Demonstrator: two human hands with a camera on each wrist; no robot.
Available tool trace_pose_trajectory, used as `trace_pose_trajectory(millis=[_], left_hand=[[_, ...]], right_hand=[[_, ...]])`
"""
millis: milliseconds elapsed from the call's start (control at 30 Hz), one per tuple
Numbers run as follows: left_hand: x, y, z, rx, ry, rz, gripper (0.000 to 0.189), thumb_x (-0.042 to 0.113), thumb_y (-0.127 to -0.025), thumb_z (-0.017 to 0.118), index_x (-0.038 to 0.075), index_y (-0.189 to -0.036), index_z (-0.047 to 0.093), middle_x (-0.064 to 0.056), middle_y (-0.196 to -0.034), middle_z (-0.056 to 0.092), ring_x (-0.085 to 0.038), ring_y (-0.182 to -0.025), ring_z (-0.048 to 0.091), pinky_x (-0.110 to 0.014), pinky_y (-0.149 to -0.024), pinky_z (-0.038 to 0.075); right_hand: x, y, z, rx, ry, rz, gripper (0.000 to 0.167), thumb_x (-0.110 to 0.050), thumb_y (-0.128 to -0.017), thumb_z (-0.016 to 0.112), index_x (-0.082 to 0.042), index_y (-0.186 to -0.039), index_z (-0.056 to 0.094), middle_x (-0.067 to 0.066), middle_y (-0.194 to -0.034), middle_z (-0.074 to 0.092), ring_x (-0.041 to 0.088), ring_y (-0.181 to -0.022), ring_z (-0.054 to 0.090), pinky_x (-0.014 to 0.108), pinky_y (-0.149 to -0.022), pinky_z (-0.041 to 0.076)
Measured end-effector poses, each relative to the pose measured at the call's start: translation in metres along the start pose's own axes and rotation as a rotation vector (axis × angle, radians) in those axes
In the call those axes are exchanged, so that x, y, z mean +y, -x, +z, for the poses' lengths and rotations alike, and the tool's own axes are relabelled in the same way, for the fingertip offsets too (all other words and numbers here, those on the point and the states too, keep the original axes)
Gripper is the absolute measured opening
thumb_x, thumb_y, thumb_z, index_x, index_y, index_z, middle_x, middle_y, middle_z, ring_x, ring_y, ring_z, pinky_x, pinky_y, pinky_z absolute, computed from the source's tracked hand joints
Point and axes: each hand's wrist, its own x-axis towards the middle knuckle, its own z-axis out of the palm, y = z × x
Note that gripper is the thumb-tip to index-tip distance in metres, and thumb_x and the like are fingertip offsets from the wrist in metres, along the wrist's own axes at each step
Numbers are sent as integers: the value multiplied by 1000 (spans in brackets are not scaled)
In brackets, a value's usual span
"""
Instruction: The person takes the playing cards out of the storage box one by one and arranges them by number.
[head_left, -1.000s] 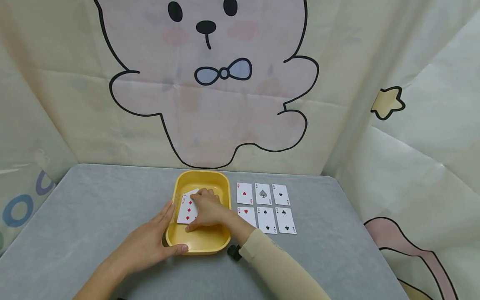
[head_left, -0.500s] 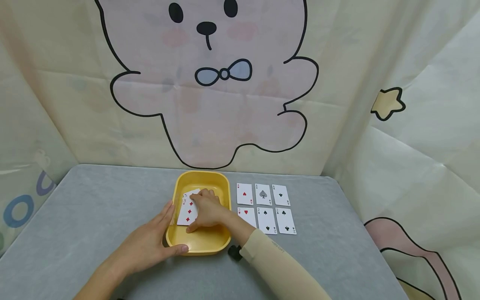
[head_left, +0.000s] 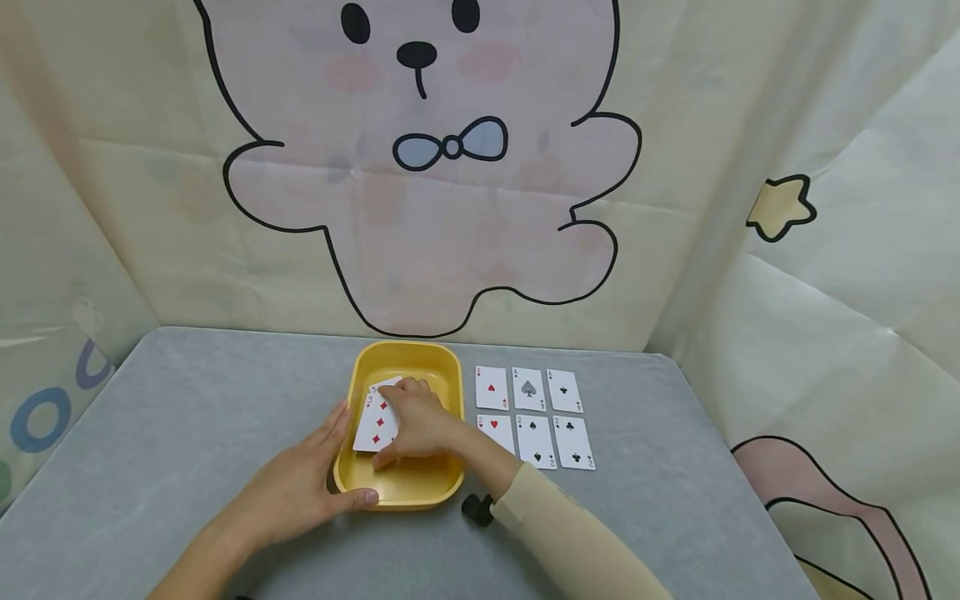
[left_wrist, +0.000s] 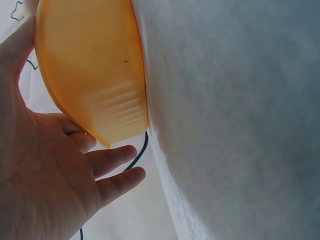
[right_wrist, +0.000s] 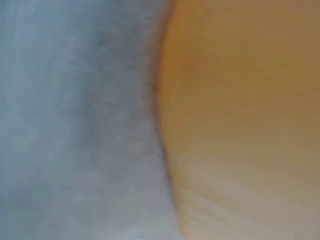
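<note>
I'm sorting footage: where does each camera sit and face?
Head: on the head, facing forward and down at cards and tray; left hand and right hand show.
Left wrist: on that wrist, facing the tray's outer side; left hand shows.
Right wrist: on that wrist, facing tray and tabletop; no hand.
Both wrist views share tray and tabletop.

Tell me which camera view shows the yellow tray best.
The head view: it shows the yellow tray from above, with most of its rim. The left wrist view shows part of its outside; the right wrist view, a blurred part.
</note>
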Motion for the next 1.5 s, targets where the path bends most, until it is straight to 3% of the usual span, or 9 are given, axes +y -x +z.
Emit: trace_pose_trajectory(millis=[133,300,733,1500], left_hand=[[0,0,-1,0,0,-8,118,79,-84,68,9,-168,23,-12,-173,22,-43,-144,46,-61,-106,46],[1,0,-1,3,-9,1,118,78,-84,69,7,-167,23,-13,-173,23,-43,-143,47,-61,-106,46],[1,0,0,-1,-14,-8,121,80,-83,68,7,-167,22,-13,-173,23,-43,-143,47,-62,-106,47],[3,-2,2,3,-19,-22,122,77,-82,72,1,-165,24,-17,-171,25,-44,-143,47,-62,-106,46]], right_hand=[[-1,6,-7,3,8,-47,101,-51,-74,93,-17,-158,48,3,-141,50,16,-122,42,28,-101,40],[1,15,-14,10,-72,-40,97,-52,-74,91,-18,-156,50,2,-141,50,15,-122,42,25,-95,43],[11,41,-31,46,-164,-65,100,-49,-75,92,-14,-157,47,7,-152,45,22,-139,39,38,-113,43],[39,103,-42,113,-196,-86,100,-40,-73,96,-13,-157,48,1,-144,47,17,-131,37,42,-107,45]])
